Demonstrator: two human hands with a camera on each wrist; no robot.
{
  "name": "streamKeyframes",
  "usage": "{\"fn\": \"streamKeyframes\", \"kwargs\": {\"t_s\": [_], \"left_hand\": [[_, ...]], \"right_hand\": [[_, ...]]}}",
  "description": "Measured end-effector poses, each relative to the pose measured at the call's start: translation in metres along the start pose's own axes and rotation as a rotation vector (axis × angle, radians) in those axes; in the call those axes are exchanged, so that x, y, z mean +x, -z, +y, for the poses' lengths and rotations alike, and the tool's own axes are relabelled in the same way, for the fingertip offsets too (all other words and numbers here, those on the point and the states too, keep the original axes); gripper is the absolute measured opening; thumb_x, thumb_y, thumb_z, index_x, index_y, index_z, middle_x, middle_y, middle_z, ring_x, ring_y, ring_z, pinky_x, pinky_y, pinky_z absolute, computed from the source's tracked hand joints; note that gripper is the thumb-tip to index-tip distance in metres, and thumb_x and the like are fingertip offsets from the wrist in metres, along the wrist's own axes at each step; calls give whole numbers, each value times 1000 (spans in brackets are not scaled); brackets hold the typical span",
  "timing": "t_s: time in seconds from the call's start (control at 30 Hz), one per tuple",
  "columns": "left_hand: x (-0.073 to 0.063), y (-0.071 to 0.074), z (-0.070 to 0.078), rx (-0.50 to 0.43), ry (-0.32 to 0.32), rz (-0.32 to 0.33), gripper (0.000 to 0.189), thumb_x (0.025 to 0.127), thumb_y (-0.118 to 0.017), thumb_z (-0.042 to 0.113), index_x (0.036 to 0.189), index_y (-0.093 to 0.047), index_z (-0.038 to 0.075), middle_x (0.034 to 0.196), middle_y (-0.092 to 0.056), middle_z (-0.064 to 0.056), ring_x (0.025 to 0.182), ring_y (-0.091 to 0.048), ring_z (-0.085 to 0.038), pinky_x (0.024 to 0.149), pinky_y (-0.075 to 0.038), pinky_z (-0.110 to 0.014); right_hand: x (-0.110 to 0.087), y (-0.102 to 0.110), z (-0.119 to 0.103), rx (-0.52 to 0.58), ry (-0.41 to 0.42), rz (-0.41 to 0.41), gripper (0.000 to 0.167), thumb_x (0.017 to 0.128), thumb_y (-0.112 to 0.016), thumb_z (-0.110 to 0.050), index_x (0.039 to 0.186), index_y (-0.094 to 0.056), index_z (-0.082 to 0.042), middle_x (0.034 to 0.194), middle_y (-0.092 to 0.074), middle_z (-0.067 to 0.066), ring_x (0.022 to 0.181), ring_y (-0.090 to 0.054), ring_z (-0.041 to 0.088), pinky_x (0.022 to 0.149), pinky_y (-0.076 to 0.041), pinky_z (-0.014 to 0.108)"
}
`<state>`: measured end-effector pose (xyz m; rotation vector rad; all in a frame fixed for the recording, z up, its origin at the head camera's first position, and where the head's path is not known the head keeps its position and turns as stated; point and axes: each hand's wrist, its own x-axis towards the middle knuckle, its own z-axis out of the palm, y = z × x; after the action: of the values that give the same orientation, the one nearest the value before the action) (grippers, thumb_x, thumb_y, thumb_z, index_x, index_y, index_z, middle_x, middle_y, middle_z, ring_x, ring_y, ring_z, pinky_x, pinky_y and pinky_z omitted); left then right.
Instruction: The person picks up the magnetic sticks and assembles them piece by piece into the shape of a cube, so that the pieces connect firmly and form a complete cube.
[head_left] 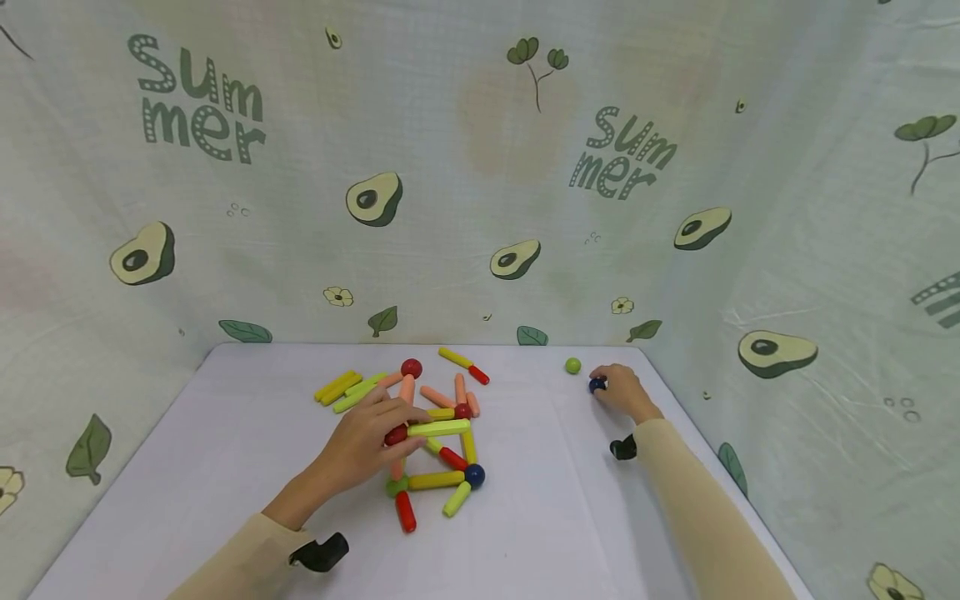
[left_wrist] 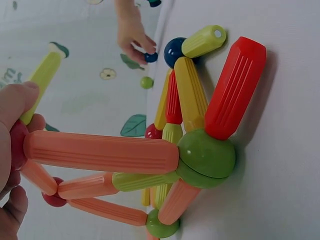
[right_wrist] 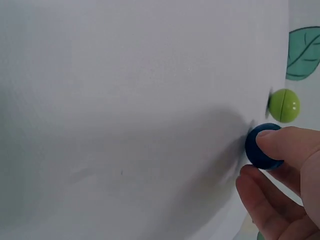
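My left hand point(head_left: 367, 437) grips a red ball point(head_left: 395, 435) at the top of a structure of coloured sticks and balls, its thumb against a yellow-green stick point(head_left: 442, 427) that juts from the ball. In the left wrist view, an orange stick point(left_wrist: 100, 151) runs from that ball down to a green ball point(left_wrist: 207, 157) on the table. A red stick point(left_wrist: 236, 87) and a yellow stick point(left_wrist: 191, 94) also meet the green ball. Far to the right, my right hand point(head_left: 622, 392) pinches a dark blue ball point(right_wrist: 262, 147) between thumb and fingers, close to the tabletop.
A loose green ball point(head_left: 573, 366) lies just left of the right hand. Yellow sticks point(head_left: 337, 387) lie behind the left hand, and a yellow-and-red stick pair point(head_left: 463, 365) lies at the back. A printed cloth point(head_left: 450, 167) rises behind the white table point(head_left: 540, 517).
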<state>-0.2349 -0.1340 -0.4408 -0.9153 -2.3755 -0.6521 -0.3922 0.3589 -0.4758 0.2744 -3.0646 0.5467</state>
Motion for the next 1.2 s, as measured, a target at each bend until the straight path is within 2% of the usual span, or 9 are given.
{"fn": "streamKeyframes", "kwargs": {"t_s": [0.1,0.17,0.23,0.3,0.43,0.6,0.73,0.97,1.2], "left_hand": [[1,0,-2,-7,-4,7,35,83,-94,28,115,-79,25,97,-76,15,98,-58,-12,91,-56,-33],[1,1,-3,-15,-5,8,36,83,-94,27,115,-79,23,98,-77,11,114,-64,-21,108,-53,-46],[1,1,-4,-21,-6,9,36,82,-95,26,114,-79,22,98,-78,9,129,-62,-30,114,-45,-57],[1,1,-5,-19,-3,5,36,82,-95,26,114,-79,22,99,-78,9,134,-60,-32,114,-44,-58],[2,0,-5,-8,7,-5,36,83,-94,27,115,-79,23,101,-78,12,127,-63,-25,115,-45,-55],[2,1,-5,-7,18,-21,34,85,-92,28,116,-79,23,99,-77,11,129,-62,-25,114,-46,-54],[2,0,-5,-9,28,-26,34,85,-92,27,116,-79,22,99,-76,10,136,-58,-29,114,-46,-55],[4,0,-8,-18,32,-26,36,84,-93,23,117,-79,21,95,-73,12,127,-64,-22,118,-42,-53],[7,-3,-13,-2,6,-13,37,82,-94,25,115,-78,20,100,-76,11,108,-71,-13,117,-42,-58]], "right_hand": [[-4,0,-6,7,7,-13,33,94,-74,-1,126,-71,4,123,-69,28,120,-62,49,106,-47,64],[-7,1,-12,10,27,-11,32,94,-74,-2,125,-71,4,120,-69,27,117,-63,47,104,-48,63],[-10,0,-19,19,52,1,32,94,-75,-3,125,-72,3,119,-70,26,113,-65,45,102,-50,61],[-12,0,-28,34,86,15,32,94,-76,-3,125,-72,3,118,-71,24,109,-66,42,99,-53,59],[-18,-2,-50,83,142,52,33,95,-77,-6,126,-73,2,118,-72,20,97,-69,31,91,-58,50],[-34,1,-92,140,238,94,33,95,-80,-11,126,-74,-1,116,-74,14,88,-67,19,81,-60,38],[-50,3,-131,186,347,121,32,94,-82,-12,125,-75,-6,116,-75,9,88,-68,14,80,-61,33],[-77,4,-191,273,527,57,35,96,-81,-13,130,-72,-10,121,-74,4,92,-70,13,86,-62,32],[-89,2,-217,345,602,-2,33,96,-80,-12,128,-72,-9,120,-74,1,91,-71,12,85,-61,28]]}}
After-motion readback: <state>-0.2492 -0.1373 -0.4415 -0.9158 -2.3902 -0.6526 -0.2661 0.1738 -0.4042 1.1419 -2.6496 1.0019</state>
